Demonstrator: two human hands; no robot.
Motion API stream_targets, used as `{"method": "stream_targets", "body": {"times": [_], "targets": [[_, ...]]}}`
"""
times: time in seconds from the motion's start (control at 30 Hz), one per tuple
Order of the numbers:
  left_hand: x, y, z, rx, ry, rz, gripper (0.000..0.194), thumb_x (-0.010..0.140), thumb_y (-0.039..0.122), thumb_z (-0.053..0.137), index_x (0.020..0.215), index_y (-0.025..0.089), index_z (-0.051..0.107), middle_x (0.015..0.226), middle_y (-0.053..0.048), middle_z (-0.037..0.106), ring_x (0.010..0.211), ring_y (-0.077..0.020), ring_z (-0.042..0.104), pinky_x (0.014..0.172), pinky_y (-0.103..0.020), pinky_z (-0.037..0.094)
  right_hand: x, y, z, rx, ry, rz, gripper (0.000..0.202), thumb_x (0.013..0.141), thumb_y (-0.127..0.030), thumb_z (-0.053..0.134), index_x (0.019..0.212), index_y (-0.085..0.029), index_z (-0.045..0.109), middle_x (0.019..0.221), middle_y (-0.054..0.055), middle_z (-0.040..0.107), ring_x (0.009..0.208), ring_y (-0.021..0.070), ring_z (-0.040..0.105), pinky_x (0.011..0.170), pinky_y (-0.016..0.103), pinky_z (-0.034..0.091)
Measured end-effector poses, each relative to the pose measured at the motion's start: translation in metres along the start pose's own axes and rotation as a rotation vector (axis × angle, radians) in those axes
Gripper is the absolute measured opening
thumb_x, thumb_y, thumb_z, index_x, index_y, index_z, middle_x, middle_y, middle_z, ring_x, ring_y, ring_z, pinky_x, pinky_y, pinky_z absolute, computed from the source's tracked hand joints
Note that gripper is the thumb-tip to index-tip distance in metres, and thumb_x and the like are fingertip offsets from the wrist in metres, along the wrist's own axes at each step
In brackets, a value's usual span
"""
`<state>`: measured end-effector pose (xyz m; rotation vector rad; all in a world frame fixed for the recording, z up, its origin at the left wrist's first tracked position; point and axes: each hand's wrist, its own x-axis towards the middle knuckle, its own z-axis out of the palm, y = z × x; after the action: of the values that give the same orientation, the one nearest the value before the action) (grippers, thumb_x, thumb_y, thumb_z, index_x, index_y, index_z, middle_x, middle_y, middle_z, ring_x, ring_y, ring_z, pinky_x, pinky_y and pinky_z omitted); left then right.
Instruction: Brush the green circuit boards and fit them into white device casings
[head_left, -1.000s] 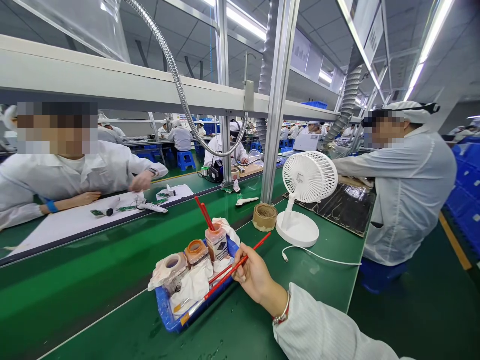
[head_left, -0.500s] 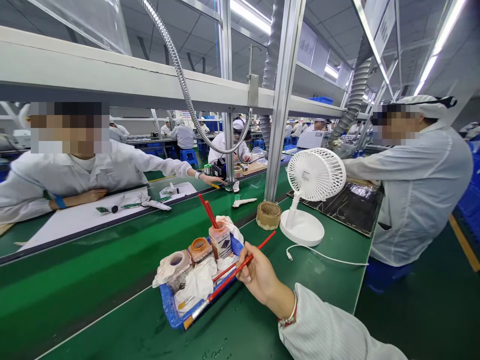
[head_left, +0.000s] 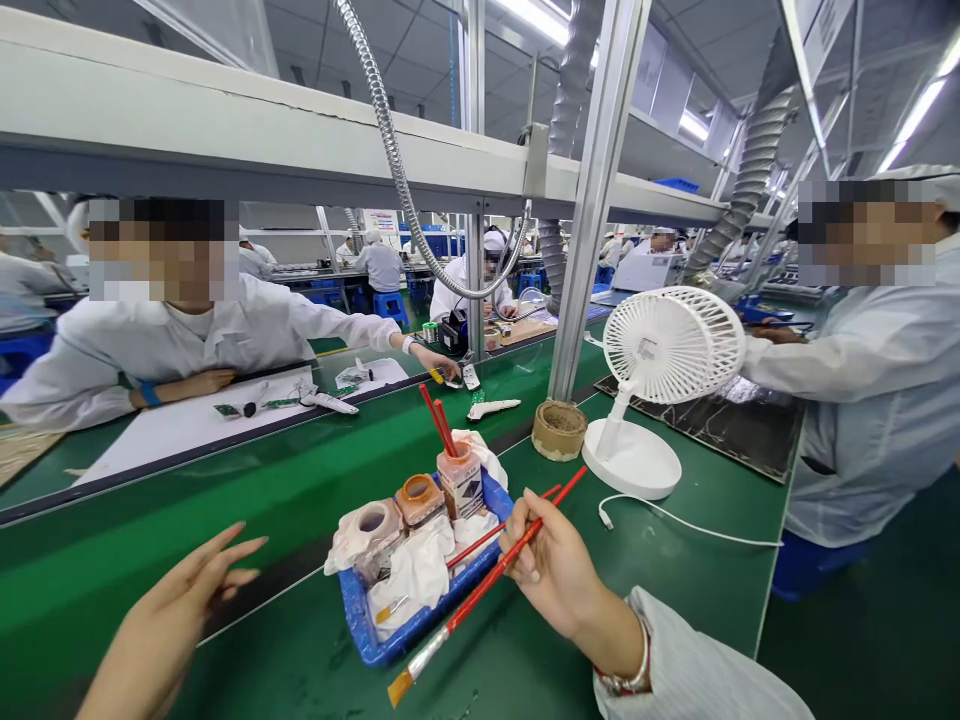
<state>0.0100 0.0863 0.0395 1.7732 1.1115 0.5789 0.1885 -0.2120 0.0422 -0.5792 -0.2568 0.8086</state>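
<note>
My right hand point(head_left: 551, 565) is closed round the red handle of a paintbrush point(head_left: 480, 590). Its tan bristles point down and left, just past the near rim of a blue tray point(head_left: 390, 652). A second red-handled brush point(head_left: 474, 545) lies across the tray, its upper part passing behind my fingers. In the tray stand a white-labelled bottle point(head_left: 460, 482) with red brush handles sticking out, an orange-rimmed jar point(head_left: 420, 498) and a jar wrapped in tissue point(head_left: 371, 525). Crumpled white tissue point(head_left: 420, 570) lies in front. At the lower left, my left hand point(head_left: 176, 610) is open, fingers stretched, holding nothing.
A white fan point(head_left: 634, 455) with a cable stands right of a tape roll point(head_left: 559, 430). Beyond, white device parts point(head_left: 495, 408) lie on the green belt, near a co-worker's hand point(head_left: 435, 365). Another co-worker point(head_left: 862, 400) works at the right. A metal post point(head_left: 596, 220) rises behind the tape roll.
My left hand has come into view at the lower left. The brush in my right hand has come away from the tray toward me. The view has shifted left.
</note>
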Motion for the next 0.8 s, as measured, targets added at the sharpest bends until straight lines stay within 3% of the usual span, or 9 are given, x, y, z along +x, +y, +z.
{"method": "stream_targets", "body": {"times": [0.1, 0.27, 0.53, 0.7, 0.8], "targets": [[0.023, 0.026, 0.025, -0.213, -0.193, 0.047, 0.053, 0.063, 0.060, 0.062, 0.110, 0.037, 0.052, 0.106, 0.006, 0.069, 0.098, -0.0212, 0.062, 0.088, -0.034, 0.049, 0.000, 0.000, 0.000, 0.013, -0.013, -0.002, 0.036, 0.084, -0.039, 0.058, 0.058, -0.014, 0.058, 0.037, -0.003, 0.040, 0.037, 0.0069, 0.028, 0.042, 0.019, 0.026], [0.058, 0.062, 0.068, -0.171, -0.479, 0.156, 0.053, 0.069, 0.050, 0.064, 0.112, 0.020, 0.056, 0.117, -0.010, 0.063, 0.098, -0.0237, 0.061, 0.086, -0.036, 0.047, -0.001, -0.006, 0.000, 0.038, -0.022, -0.023, 0.038, 0.089, -0.038, 0.053, 0.059, -0.015, 0.057, 0.038, -0.003, 0.038, 0.038, 0.0067, 0.026, 0.042, 0.019, 0.026], [0.107, 0.097, 0.133, -0.145, -0.769, 0.220, 0.055, 0.071, 0.045, 0.063, 0.118, 0.017, 0.053, 0.101, -0.010, 0.068, 0.080, -0.0176, 0.063, 0.067, -0.027, 0.045, 0.000, -0.019, 0.002, 0.065, 0.036, -0.068, 0.036, 0.086, -0.039, 0.057, 0.058, -0.016, 0.057, 0.041, -0.004, 0.033, 0.040, 0.0074, 0.023, 0.041, 0.021, 0.024], [0.118, 0.115, 0.177, -0.114, -0.961, 0.251, 0.056, 0.071, 0.042, 0.065, 0.120, 0.016, 0.053, 0.089, -0.009, 0.070, 0.069, -0.0164, 0.063, 0.061, -0.026, 0.043, 0.004, -0.026, -0.001, 0.032, 0.034, -0.061, 0.035, 0.082, -0.040, 0.061, 0.056, -0.017, 0.058, 0.039, -0.004, 0.028, 0.038, 0.0069, 0.020, 0.040, 0.021, 0.025], [0.123, 0.118, 0.203, -0.086, -1.032, 0.248, 0.067, 0.070, 0.038, 0.067, 0.130, 0.018, 0.045, 0.081, -0.007, 0.070, 0.063, -0.0161, 0.063, 0.056, -0.026, 0.042, 0.005, -0.028, -0.007, 0.031, 0.042, -0.032, 0.034, 0.083, -0.040, 0.060, 0.057, -0.018, 0.059, 0.040, -0.004, 0.028, 0.038, 0.0078, 0.023, 0.042, 0.022, 0.028]]}}
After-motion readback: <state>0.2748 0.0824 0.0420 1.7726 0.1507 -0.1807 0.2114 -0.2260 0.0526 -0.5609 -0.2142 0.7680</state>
